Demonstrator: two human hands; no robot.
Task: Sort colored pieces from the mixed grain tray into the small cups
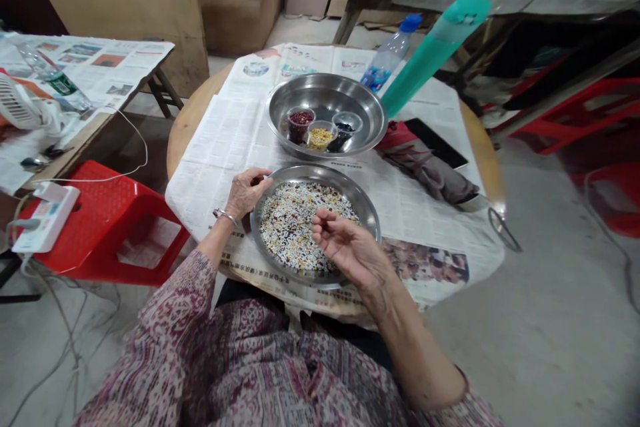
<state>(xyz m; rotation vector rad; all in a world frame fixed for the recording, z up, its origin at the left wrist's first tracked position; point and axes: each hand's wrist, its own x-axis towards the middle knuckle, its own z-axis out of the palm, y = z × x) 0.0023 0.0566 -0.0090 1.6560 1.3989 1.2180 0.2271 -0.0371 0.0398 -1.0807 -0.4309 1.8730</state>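
Observation:
A shallow round steel pan point(367, 197) holds a spread of white rice grains point(285, 213) mixed with yellow, dark red and black pieces. My left hand point(247, 191), with a bracelet at its wrist, grips the pan's left rim with bent fingers. Over the right part of the grains, my right hand point(350, 248) is turned partly palm up. Its fingers are curled and close together; anything small in them is hidden. Behind stands a wider steel basin point(320, 83) with three clear cups: dark red beans point(301, 118), yellow grains point(319, 139) and black beans point(345, 128).
Newspaper point(210, 140) covers the round table. Behind and right of the basin stand a plastic bottle point(387, 57) and a tall green object point(435, 57). A folded umbrella point(425, 167) and a dark flat object point(436, 142) lie right. A red stool point(110, 227) bears a power strip point(47, 217).

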